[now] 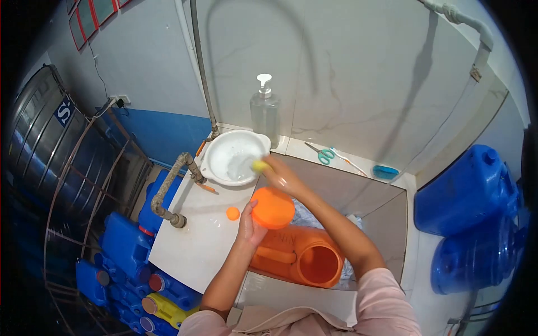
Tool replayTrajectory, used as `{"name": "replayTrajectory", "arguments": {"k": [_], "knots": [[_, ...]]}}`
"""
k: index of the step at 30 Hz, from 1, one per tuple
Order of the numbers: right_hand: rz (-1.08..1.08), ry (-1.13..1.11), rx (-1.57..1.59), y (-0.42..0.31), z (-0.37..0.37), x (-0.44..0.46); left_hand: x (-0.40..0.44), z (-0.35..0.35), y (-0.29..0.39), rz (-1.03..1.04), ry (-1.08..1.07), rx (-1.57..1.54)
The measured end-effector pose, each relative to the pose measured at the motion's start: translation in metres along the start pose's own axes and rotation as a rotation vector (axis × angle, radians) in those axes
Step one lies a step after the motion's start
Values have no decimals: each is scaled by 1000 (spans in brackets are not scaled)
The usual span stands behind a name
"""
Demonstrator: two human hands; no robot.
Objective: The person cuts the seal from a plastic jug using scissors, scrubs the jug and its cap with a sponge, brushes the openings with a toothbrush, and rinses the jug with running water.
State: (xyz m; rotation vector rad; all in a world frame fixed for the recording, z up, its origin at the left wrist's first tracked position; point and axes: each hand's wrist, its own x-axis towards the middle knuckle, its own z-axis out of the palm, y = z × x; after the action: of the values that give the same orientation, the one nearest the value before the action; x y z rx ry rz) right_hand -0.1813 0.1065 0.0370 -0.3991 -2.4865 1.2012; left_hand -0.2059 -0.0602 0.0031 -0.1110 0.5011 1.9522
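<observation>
My left hand (251, 224) is closed around the edge of a round orange lid (273, 208), its broad flat face turned up. Pinched in my right hand (282, 177) is a small yellow sponge (260, 166), at the right rim of a white plastic basin (205, 159). Clear liquid, perhaps with some suds, shows inside the basin. Below my hands an orange plastic jug (283, 257) lies on its side, its wide mouth uncovered and facing me. A small orange cap (232, 213) rests on the white counter, left of my left hand.
A clear pump bottle (265, 115) stands behind the basin. Scissors (324, 154), a toothbrush (348, 161) and a blue brush (385, 172) lie along the ledge. A bent pipe (167, 190) rises from the counter. Blue jugs (465, 190) stand right; several more containers (126, 246) crowd the left.
</observation>
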Motion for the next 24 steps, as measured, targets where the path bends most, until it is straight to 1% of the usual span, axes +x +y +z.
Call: {"name": "replayTrajectory", "arguments": {"k": [1, 3, 4, 6, 7, 8, 9, 10, 11, 12, 14, 15, 16, 17, 18, 19, 20, 21, 22, 24], "knots": [[-130, 30, -222, 32, 10, -26, 3, 2, -1, -5, -6, -4], [-98, 212, -416, 9, 24, -92, 18, 3, -10, -53, -69, -8], [-89, 222, -431, 2, 23, -100, 20, 2, -24, -69, -82, -10], [-256, 181, -386, -7, 21, -113, 17, 0, -58, 46, -166, 220], [-241, 195, -391, 6, 11, -112, 22, 11, -61, -99, -157, 21], [-113, 254, -369, 23, -4, -104, 19, 15, -62, -117, -155, 29], [5, 309, -346, 33, -13, -101, 11, 26, -55, -96, -215, 86], [3, 321, -345, 32, -10, -109, 7, 34, -46, -68, -280, 147], [-37, 339, -376, 29, -2, -122, 5, 38, -39, -113, -179, 169], [-75, 353, -409, 25, 0, -131, 9, 39, -42, -112, -186, 172], [-92, 330, -445, -7, 7, -125, 14, 32, -56, -110, 68, 333], [-113, 304, -485, -17, 6, -122, 7, 35, -61, -119, 69, 338], [-106, 312, -485, -10, -2, -116, -2, 43, -64, -95, -23, 338], [-40, 394, -523, -1, -13, -106, -8, 48, -66, -69, -115, 335], [22, 474, -559, 5, -17, -102, -10, 47, -61, -70, -116, 340], [19, 479, -557, 3, -11, -111, -9, 45, -50, -57, -155, 331], [-111, 559, -563, -2, 1, -127, -8, 43, -41, -40, -195, 321], [-241, 633, -570, -8, 6, -135, -3, 39, -37, -40, -170, 316], [-240, 626, -568, -21, 9, -136, -9, 39, -40, -39, -163, 312], [-394, 557, -347, -44, 18, -133, -20, 41, -51, -78, -42, 357]]}}
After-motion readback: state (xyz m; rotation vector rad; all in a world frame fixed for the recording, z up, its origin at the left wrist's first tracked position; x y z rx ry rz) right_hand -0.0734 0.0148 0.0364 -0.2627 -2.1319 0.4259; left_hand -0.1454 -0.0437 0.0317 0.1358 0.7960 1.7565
